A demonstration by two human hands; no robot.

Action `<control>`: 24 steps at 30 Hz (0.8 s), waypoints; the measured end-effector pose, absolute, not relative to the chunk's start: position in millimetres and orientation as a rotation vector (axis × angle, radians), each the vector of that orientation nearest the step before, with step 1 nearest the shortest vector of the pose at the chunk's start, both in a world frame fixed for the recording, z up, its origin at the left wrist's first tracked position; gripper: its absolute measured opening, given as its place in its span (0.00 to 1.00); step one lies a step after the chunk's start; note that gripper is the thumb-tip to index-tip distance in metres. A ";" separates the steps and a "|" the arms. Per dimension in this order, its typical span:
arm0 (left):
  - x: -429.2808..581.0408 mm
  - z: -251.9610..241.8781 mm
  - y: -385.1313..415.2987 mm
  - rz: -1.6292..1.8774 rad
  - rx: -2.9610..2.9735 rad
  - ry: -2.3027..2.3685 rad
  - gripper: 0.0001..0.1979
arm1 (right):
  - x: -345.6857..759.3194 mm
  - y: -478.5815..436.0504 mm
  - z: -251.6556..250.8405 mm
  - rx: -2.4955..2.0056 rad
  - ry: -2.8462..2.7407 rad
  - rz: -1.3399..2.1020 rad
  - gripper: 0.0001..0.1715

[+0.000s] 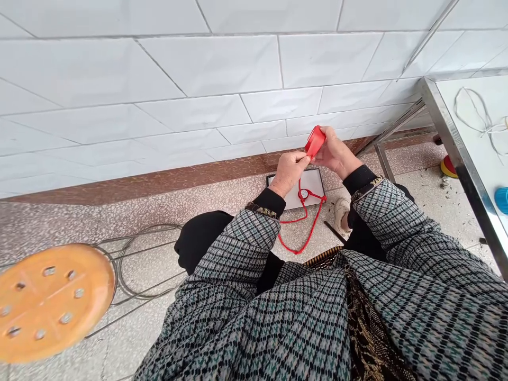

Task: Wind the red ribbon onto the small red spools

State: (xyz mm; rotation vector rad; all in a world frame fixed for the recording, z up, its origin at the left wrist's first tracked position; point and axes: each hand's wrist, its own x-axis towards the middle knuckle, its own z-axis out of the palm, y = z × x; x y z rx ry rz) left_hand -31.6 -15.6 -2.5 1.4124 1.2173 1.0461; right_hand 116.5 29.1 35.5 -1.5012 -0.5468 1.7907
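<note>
In front of the wall, I hold a roll of red tape (316,141) up between both hands. My right hand (336,153) is closed around the far right side of the roll. My left hand (290,172) pinches the tape at its lower edge, thumb and fingers pressed together. Below them a red cord (313,238) hangs in loops, with a small round white piece (304,194) on it. Behind the cord, a white dark-edged panel (291,198) lies on the floor. The fingertips of my right hand are partly hidden behind the tape.
A round orange stool (59,301) with holes and metal legs stands at the left. On the right is a metal-framed table (468,143) bearing a loose white cable (482,124) and a blue object (502,199). A white tiled wall (222,63) rises close ahead.
</note>
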 end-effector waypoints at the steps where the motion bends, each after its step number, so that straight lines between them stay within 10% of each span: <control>1: -31.0 -2.5 -16.3 1.045 1.386 1.193 0.17 | 116.8 29.3 36.1 -1.505 -0.533 1.802 0.29; 12: -27.5 -3.8 -16.7 1.185 1.187 1.089 0.04 | 121.5 29.6 36.8 -1.471 -0.550 1.817 0.24; 24: -27.7 -3.9 -21.4 1.071 1.113 0.878 0.18 | 122.1 31.0 32.8 -1.466 -0.550 1.840 0.29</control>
